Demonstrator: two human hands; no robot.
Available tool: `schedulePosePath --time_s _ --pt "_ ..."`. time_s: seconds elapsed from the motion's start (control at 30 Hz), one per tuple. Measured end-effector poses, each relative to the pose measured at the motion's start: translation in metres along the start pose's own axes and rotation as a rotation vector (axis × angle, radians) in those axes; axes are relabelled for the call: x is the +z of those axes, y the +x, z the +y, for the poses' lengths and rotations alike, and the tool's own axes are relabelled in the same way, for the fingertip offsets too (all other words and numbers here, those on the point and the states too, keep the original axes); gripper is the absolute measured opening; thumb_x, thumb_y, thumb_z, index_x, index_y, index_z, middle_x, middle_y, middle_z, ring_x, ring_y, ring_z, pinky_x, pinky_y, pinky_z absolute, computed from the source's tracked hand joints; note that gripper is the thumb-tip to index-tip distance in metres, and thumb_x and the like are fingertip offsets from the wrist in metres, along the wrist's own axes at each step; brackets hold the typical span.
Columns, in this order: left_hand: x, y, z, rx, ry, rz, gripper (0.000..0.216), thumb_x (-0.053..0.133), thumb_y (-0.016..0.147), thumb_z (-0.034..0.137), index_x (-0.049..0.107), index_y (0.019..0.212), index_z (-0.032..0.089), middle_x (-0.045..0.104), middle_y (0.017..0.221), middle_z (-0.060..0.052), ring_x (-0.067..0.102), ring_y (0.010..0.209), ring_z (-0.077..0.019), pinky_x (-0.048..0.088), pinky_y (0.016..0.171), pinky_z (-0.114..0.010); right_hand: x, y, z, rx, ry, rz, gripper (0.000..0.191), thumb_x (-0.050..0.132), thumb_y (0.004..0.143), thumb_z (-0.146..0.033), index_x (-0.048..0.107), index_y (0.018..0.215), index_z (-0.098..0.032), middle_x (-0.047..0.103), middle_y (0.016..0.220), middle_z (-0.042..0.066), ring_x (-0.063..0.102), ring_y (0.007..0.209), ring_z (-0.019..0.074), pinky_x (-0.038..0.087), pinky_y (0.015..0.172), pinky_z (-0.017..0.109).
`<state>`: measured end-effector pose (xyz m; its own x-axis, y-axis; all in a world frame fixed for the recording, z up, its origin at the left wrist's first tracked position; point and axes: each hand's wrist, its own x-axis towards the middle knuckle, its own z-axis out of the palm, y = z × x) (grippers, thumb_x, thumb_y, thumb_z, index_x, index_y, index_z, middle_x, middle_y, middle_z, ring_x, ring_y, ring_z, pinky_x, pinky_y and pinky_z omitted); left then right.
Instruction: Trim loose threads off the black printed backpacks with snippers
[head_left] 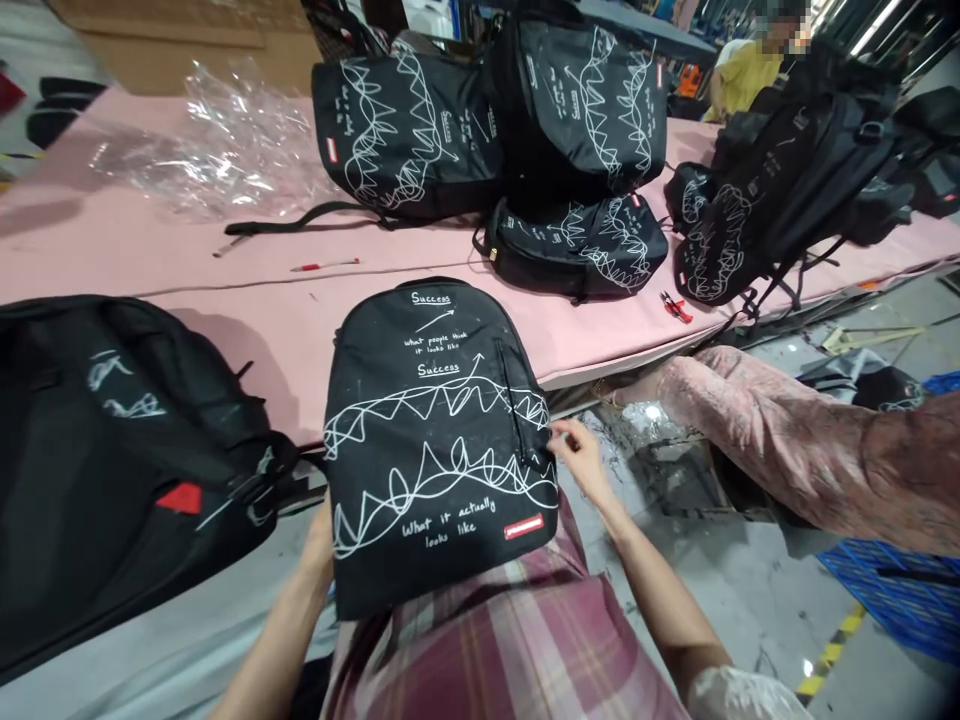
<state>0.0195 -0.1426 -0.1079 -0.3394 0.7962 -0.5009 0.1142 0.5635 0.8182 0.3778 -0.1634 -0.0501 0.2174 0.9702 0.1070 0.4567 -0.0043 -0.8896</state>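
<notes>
A black backpack with white scribbled lines, handwritten "Success" lettering and a small red label leans over my lap against the table edge. My left hand is at its left side, the fingers hidden behind the bag. At the right side edge, my right hand has its fingers bent and drawn together, close to or touching the fabric. Whatever may be between those fingertips is too small to make out. Another black backpack lies at the left, with a red patch and straps showing.
Several printed black backpacks stand along the pink table. Crumpled clear plastic, a red pen and red-handled snips lie on it. A person's patterned trouser leg is at right; another person sits farther back.
</notes>
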Motion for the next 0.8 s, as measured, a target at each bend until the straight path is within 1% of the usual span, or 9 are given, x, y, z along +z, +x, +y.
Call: schedulePosePath --time_s 0.07,0.13,0.17,0.23,0.3,0.4,0.6,0.7,0.8 --pt "0.0 -0.013 0.022 0.18 0.113 0.229 0.049 0.046 0.078 0.05 0.058 0.102 0.009 0.059 0.101 -0.012 0.054 0.1 -0.0327 0.043 0.092 -0.046 -0.005 -0.014 -0.013 -0.179 -0.256 -0.22 0.032 0.065 0.078 -0.043 0.065 0.1 -0.02 0.061 0.094 0.005 0.056 0.076 0.0159 0.04 0.064 0.024" --pt "0.013 -0.038 0.044 0.623 0.294 0.42 0.043 0.042 0.086 0.04 0.056 0.112 0.009 0.055 0.113 -0.014 0.048 0.112 -0.0313 0.036 0.1 -0.045 -0.006 -0.021 -0.018 -0.22 -0.431 -0.28 0.027 0.067 0.079 -0.04 0.063 0.097 -0.019 0.06 0.091 0.004 0.056 0.072 0.0149 0.036 0.058 0.023" --pt "0.025 -0.053 0.052 0.929 0.405 0.372 0.039 0.041 0.088 0.035 0.056 0.113 0.01 0.055 0.115 -0.014 0.047 0.116 -0.0291 0.034 0.103 -0.043 -0.006 -0.022 -0.018 -0.222 -0.464 -0.266 0.022 0.066 0.081 -0.037 0.063 0.093 -0.018 0.059 0.088 0.003 0.055 0.07 0.0142 0.035 0.057 0.023" --pt "0.057 -0.086 0.058 1.495 0.642 -0.066 0.035 0.041 0.089 0.028 0.054 0.118 0.014 0.057 0.115 -0.011 0.047 0.118 -0.0239 0.035 0.102 -0.039 -0.005 -0.016 -0.018 -0.255 -0.489 -0.235 0.012 0.062 0.084 -0.028 0.061 0.086 -0.017 0.058 0.083 0.002 0.054 0.068 0.0128 0.034 0.056 0.022" --pt "0.091 -0.111 0.053 1.725 0.852 -0.416 0.048 0.047 0.088 0.041 0.048 0.127 0.015 0.049 0.131 -0.011 0.04 0.125 -0.0271 0.033 0.102 -0.045 -0.004 0.003 -0.02 -0.325 -0.584 -0.226 0.005 0.055 0.087 -0.019 0.059 0.087 -0.017 0.057 0.087 0.003 0.052 0.067 0.0115 0.03 0.054 0.022" --pt "0.12 -0.126 0.037 1.762 1.038 -0.614 0.069 0.057 0.08 0.054 0.042 0.134 0.013 0.035 0.143 -0.008 0.033 0.129 -0.0333 0.033 0.1 -0.053 0.001 0.057 -0.034 -0.391 -0.768 -0.216 0.012 0.048 0.088 -0.013 0.058 0.094 -0.018 0.056 0.094 0.003 0.051 0.068 0.0114 0.025 0.052 0.024" --pt "0.116 -0.116 0.031 1.642 1.081 -0.702 0.062 0.056 0.082 0.05 0.043 0.134 0.019 0.039 0.141 -0.004 0.036 0.128 -0.0278 0.033 0.102 -0.047 0.027 0.181 -0.073 -0.367 -0.877 -0.14 0.017 0.05 0.092 -0.03 0.057 0.103 -0.02 0.052 0.106 0.004 0.052 0.076 0.0141 0.029 0.057 0.023" --pt "0.115 -0.113 0.031 1.664 1.054 -0.664 0.053 0.051 0.086 0.048 0.047 0.131 0.02 0.043 0.138 -0.003 0.039 0.126 -0.0254 0.031 0.103 -0.043 0.034 0.182 -0.08 -0.351 -0.895 -0.163 0.018 0.046 0.093 -0.028 0.058 0.104 -0.02 0.053 0.106 0.005 0.053 0.074 0.0142 0.033 0.058 0.024" --pt "0.118 -0.112 0.028 1.7 0.998 -0.584 0.045 0.042 0.09 0.048 0.051 0.128 0.025 0.048 0.134 -0.001 0.04 0.125 -0.0201 0.023 0.107 -0.038 0.036 0.153 -0.073 -0.307 -0.833 -0.182 0.02 0.044 0.092 -0.023 0.06 0.105 -0.02 0.056 0.104 0.006 0.055 0.076 0.0149 0.036 0.061 0.024"
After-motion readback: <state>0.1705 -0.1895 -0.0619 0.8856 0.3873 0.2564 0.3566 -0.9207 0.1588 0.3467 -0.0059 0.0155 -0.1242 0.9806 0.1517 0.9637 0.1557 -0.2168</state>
